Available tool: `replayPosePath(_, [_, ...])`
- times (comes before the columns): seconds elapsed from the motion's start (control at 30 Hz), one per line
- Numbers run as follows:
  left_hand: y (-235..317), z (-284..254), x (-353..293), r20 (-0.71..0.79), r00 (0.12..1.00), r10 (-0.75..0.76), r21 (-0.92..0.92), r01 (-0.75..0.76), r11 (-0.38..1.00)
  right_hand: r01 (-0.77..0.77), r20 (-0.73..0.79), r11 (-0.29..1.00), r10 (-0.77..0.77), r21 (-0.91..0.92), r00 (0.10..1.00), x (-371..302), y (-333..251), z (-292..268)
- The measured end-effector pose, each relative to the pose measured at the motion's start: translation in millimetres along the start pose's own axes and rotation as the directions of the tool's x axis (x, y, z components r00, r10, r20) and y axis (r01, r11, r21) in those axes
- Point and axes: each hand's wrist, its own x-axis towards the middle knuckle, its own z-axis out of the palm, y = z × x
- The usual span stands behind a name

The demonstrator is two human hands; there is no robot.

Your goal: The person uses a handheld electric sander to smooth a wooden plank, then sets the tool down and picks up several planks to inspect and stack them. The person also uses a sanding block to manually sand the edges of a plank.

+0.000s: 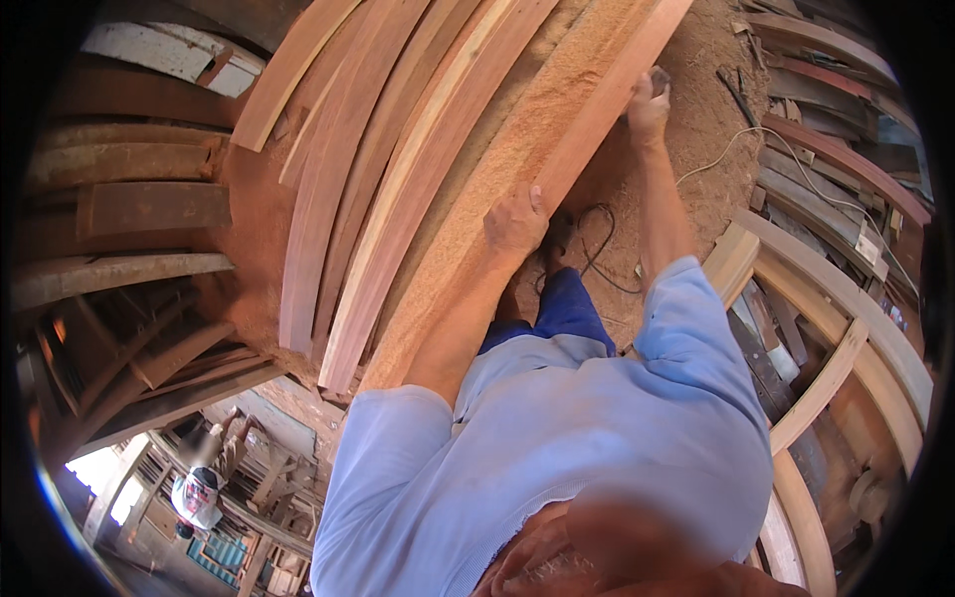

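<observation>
A long reddish plank stretches away from me. Coarse sawdust lies thick along its left side. My left hand rests on the plank's near part, its fingers curled over the wood. Further out, beyond the plank's right edge, my right hand is closed round a small dark block-like piece. Most of that piece is hidden by the fingers, so its kind does not show.
Several long boards lie side by side to the left. A dark cable loops on the sawdust-strewn floor, and a pale cord runs right. A wooden frame stands at right. Another person is at far lower left.
</observation>
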Motion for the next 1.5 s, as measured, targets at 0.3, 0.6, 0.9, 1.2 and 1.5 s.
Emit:
replayPosePath(0.3, [3,1,7,0.068,0.995,-0.068,0.016,0.067,0.998,0.126,-0.039,0.992,-0.127,-0.028,0.991,-62,20,10])
replayPosePath(0.6, [4,11,7,0.043,0.997,-0.065,0.114,0.06,0.992,0.107,-0.016,0.992,-0.108,-0.068,0.994,190,52,-10])
replayPosePath(0.9, [-4,10,8,0.091,0.993,-0.076,0.1,0.067,0.993,0.062,0.101,0.996,-0.056,-0.061,0.993,15,55,-9])
replayPosePath(1.2, [-105,-11,-71,0.196,0.977,0.083,0.03,-0.091,0.995,0.023,0.099,1.0,-0.024,0.005,0.995,-329,22,0])
replayPosePath(1.5, [-157,-6,-130,0.122,0.99,0.066,0.065,-0.074,0.995,0.12,0.02,0.992,-0.121,0.046,0.992,-184,26,-1])
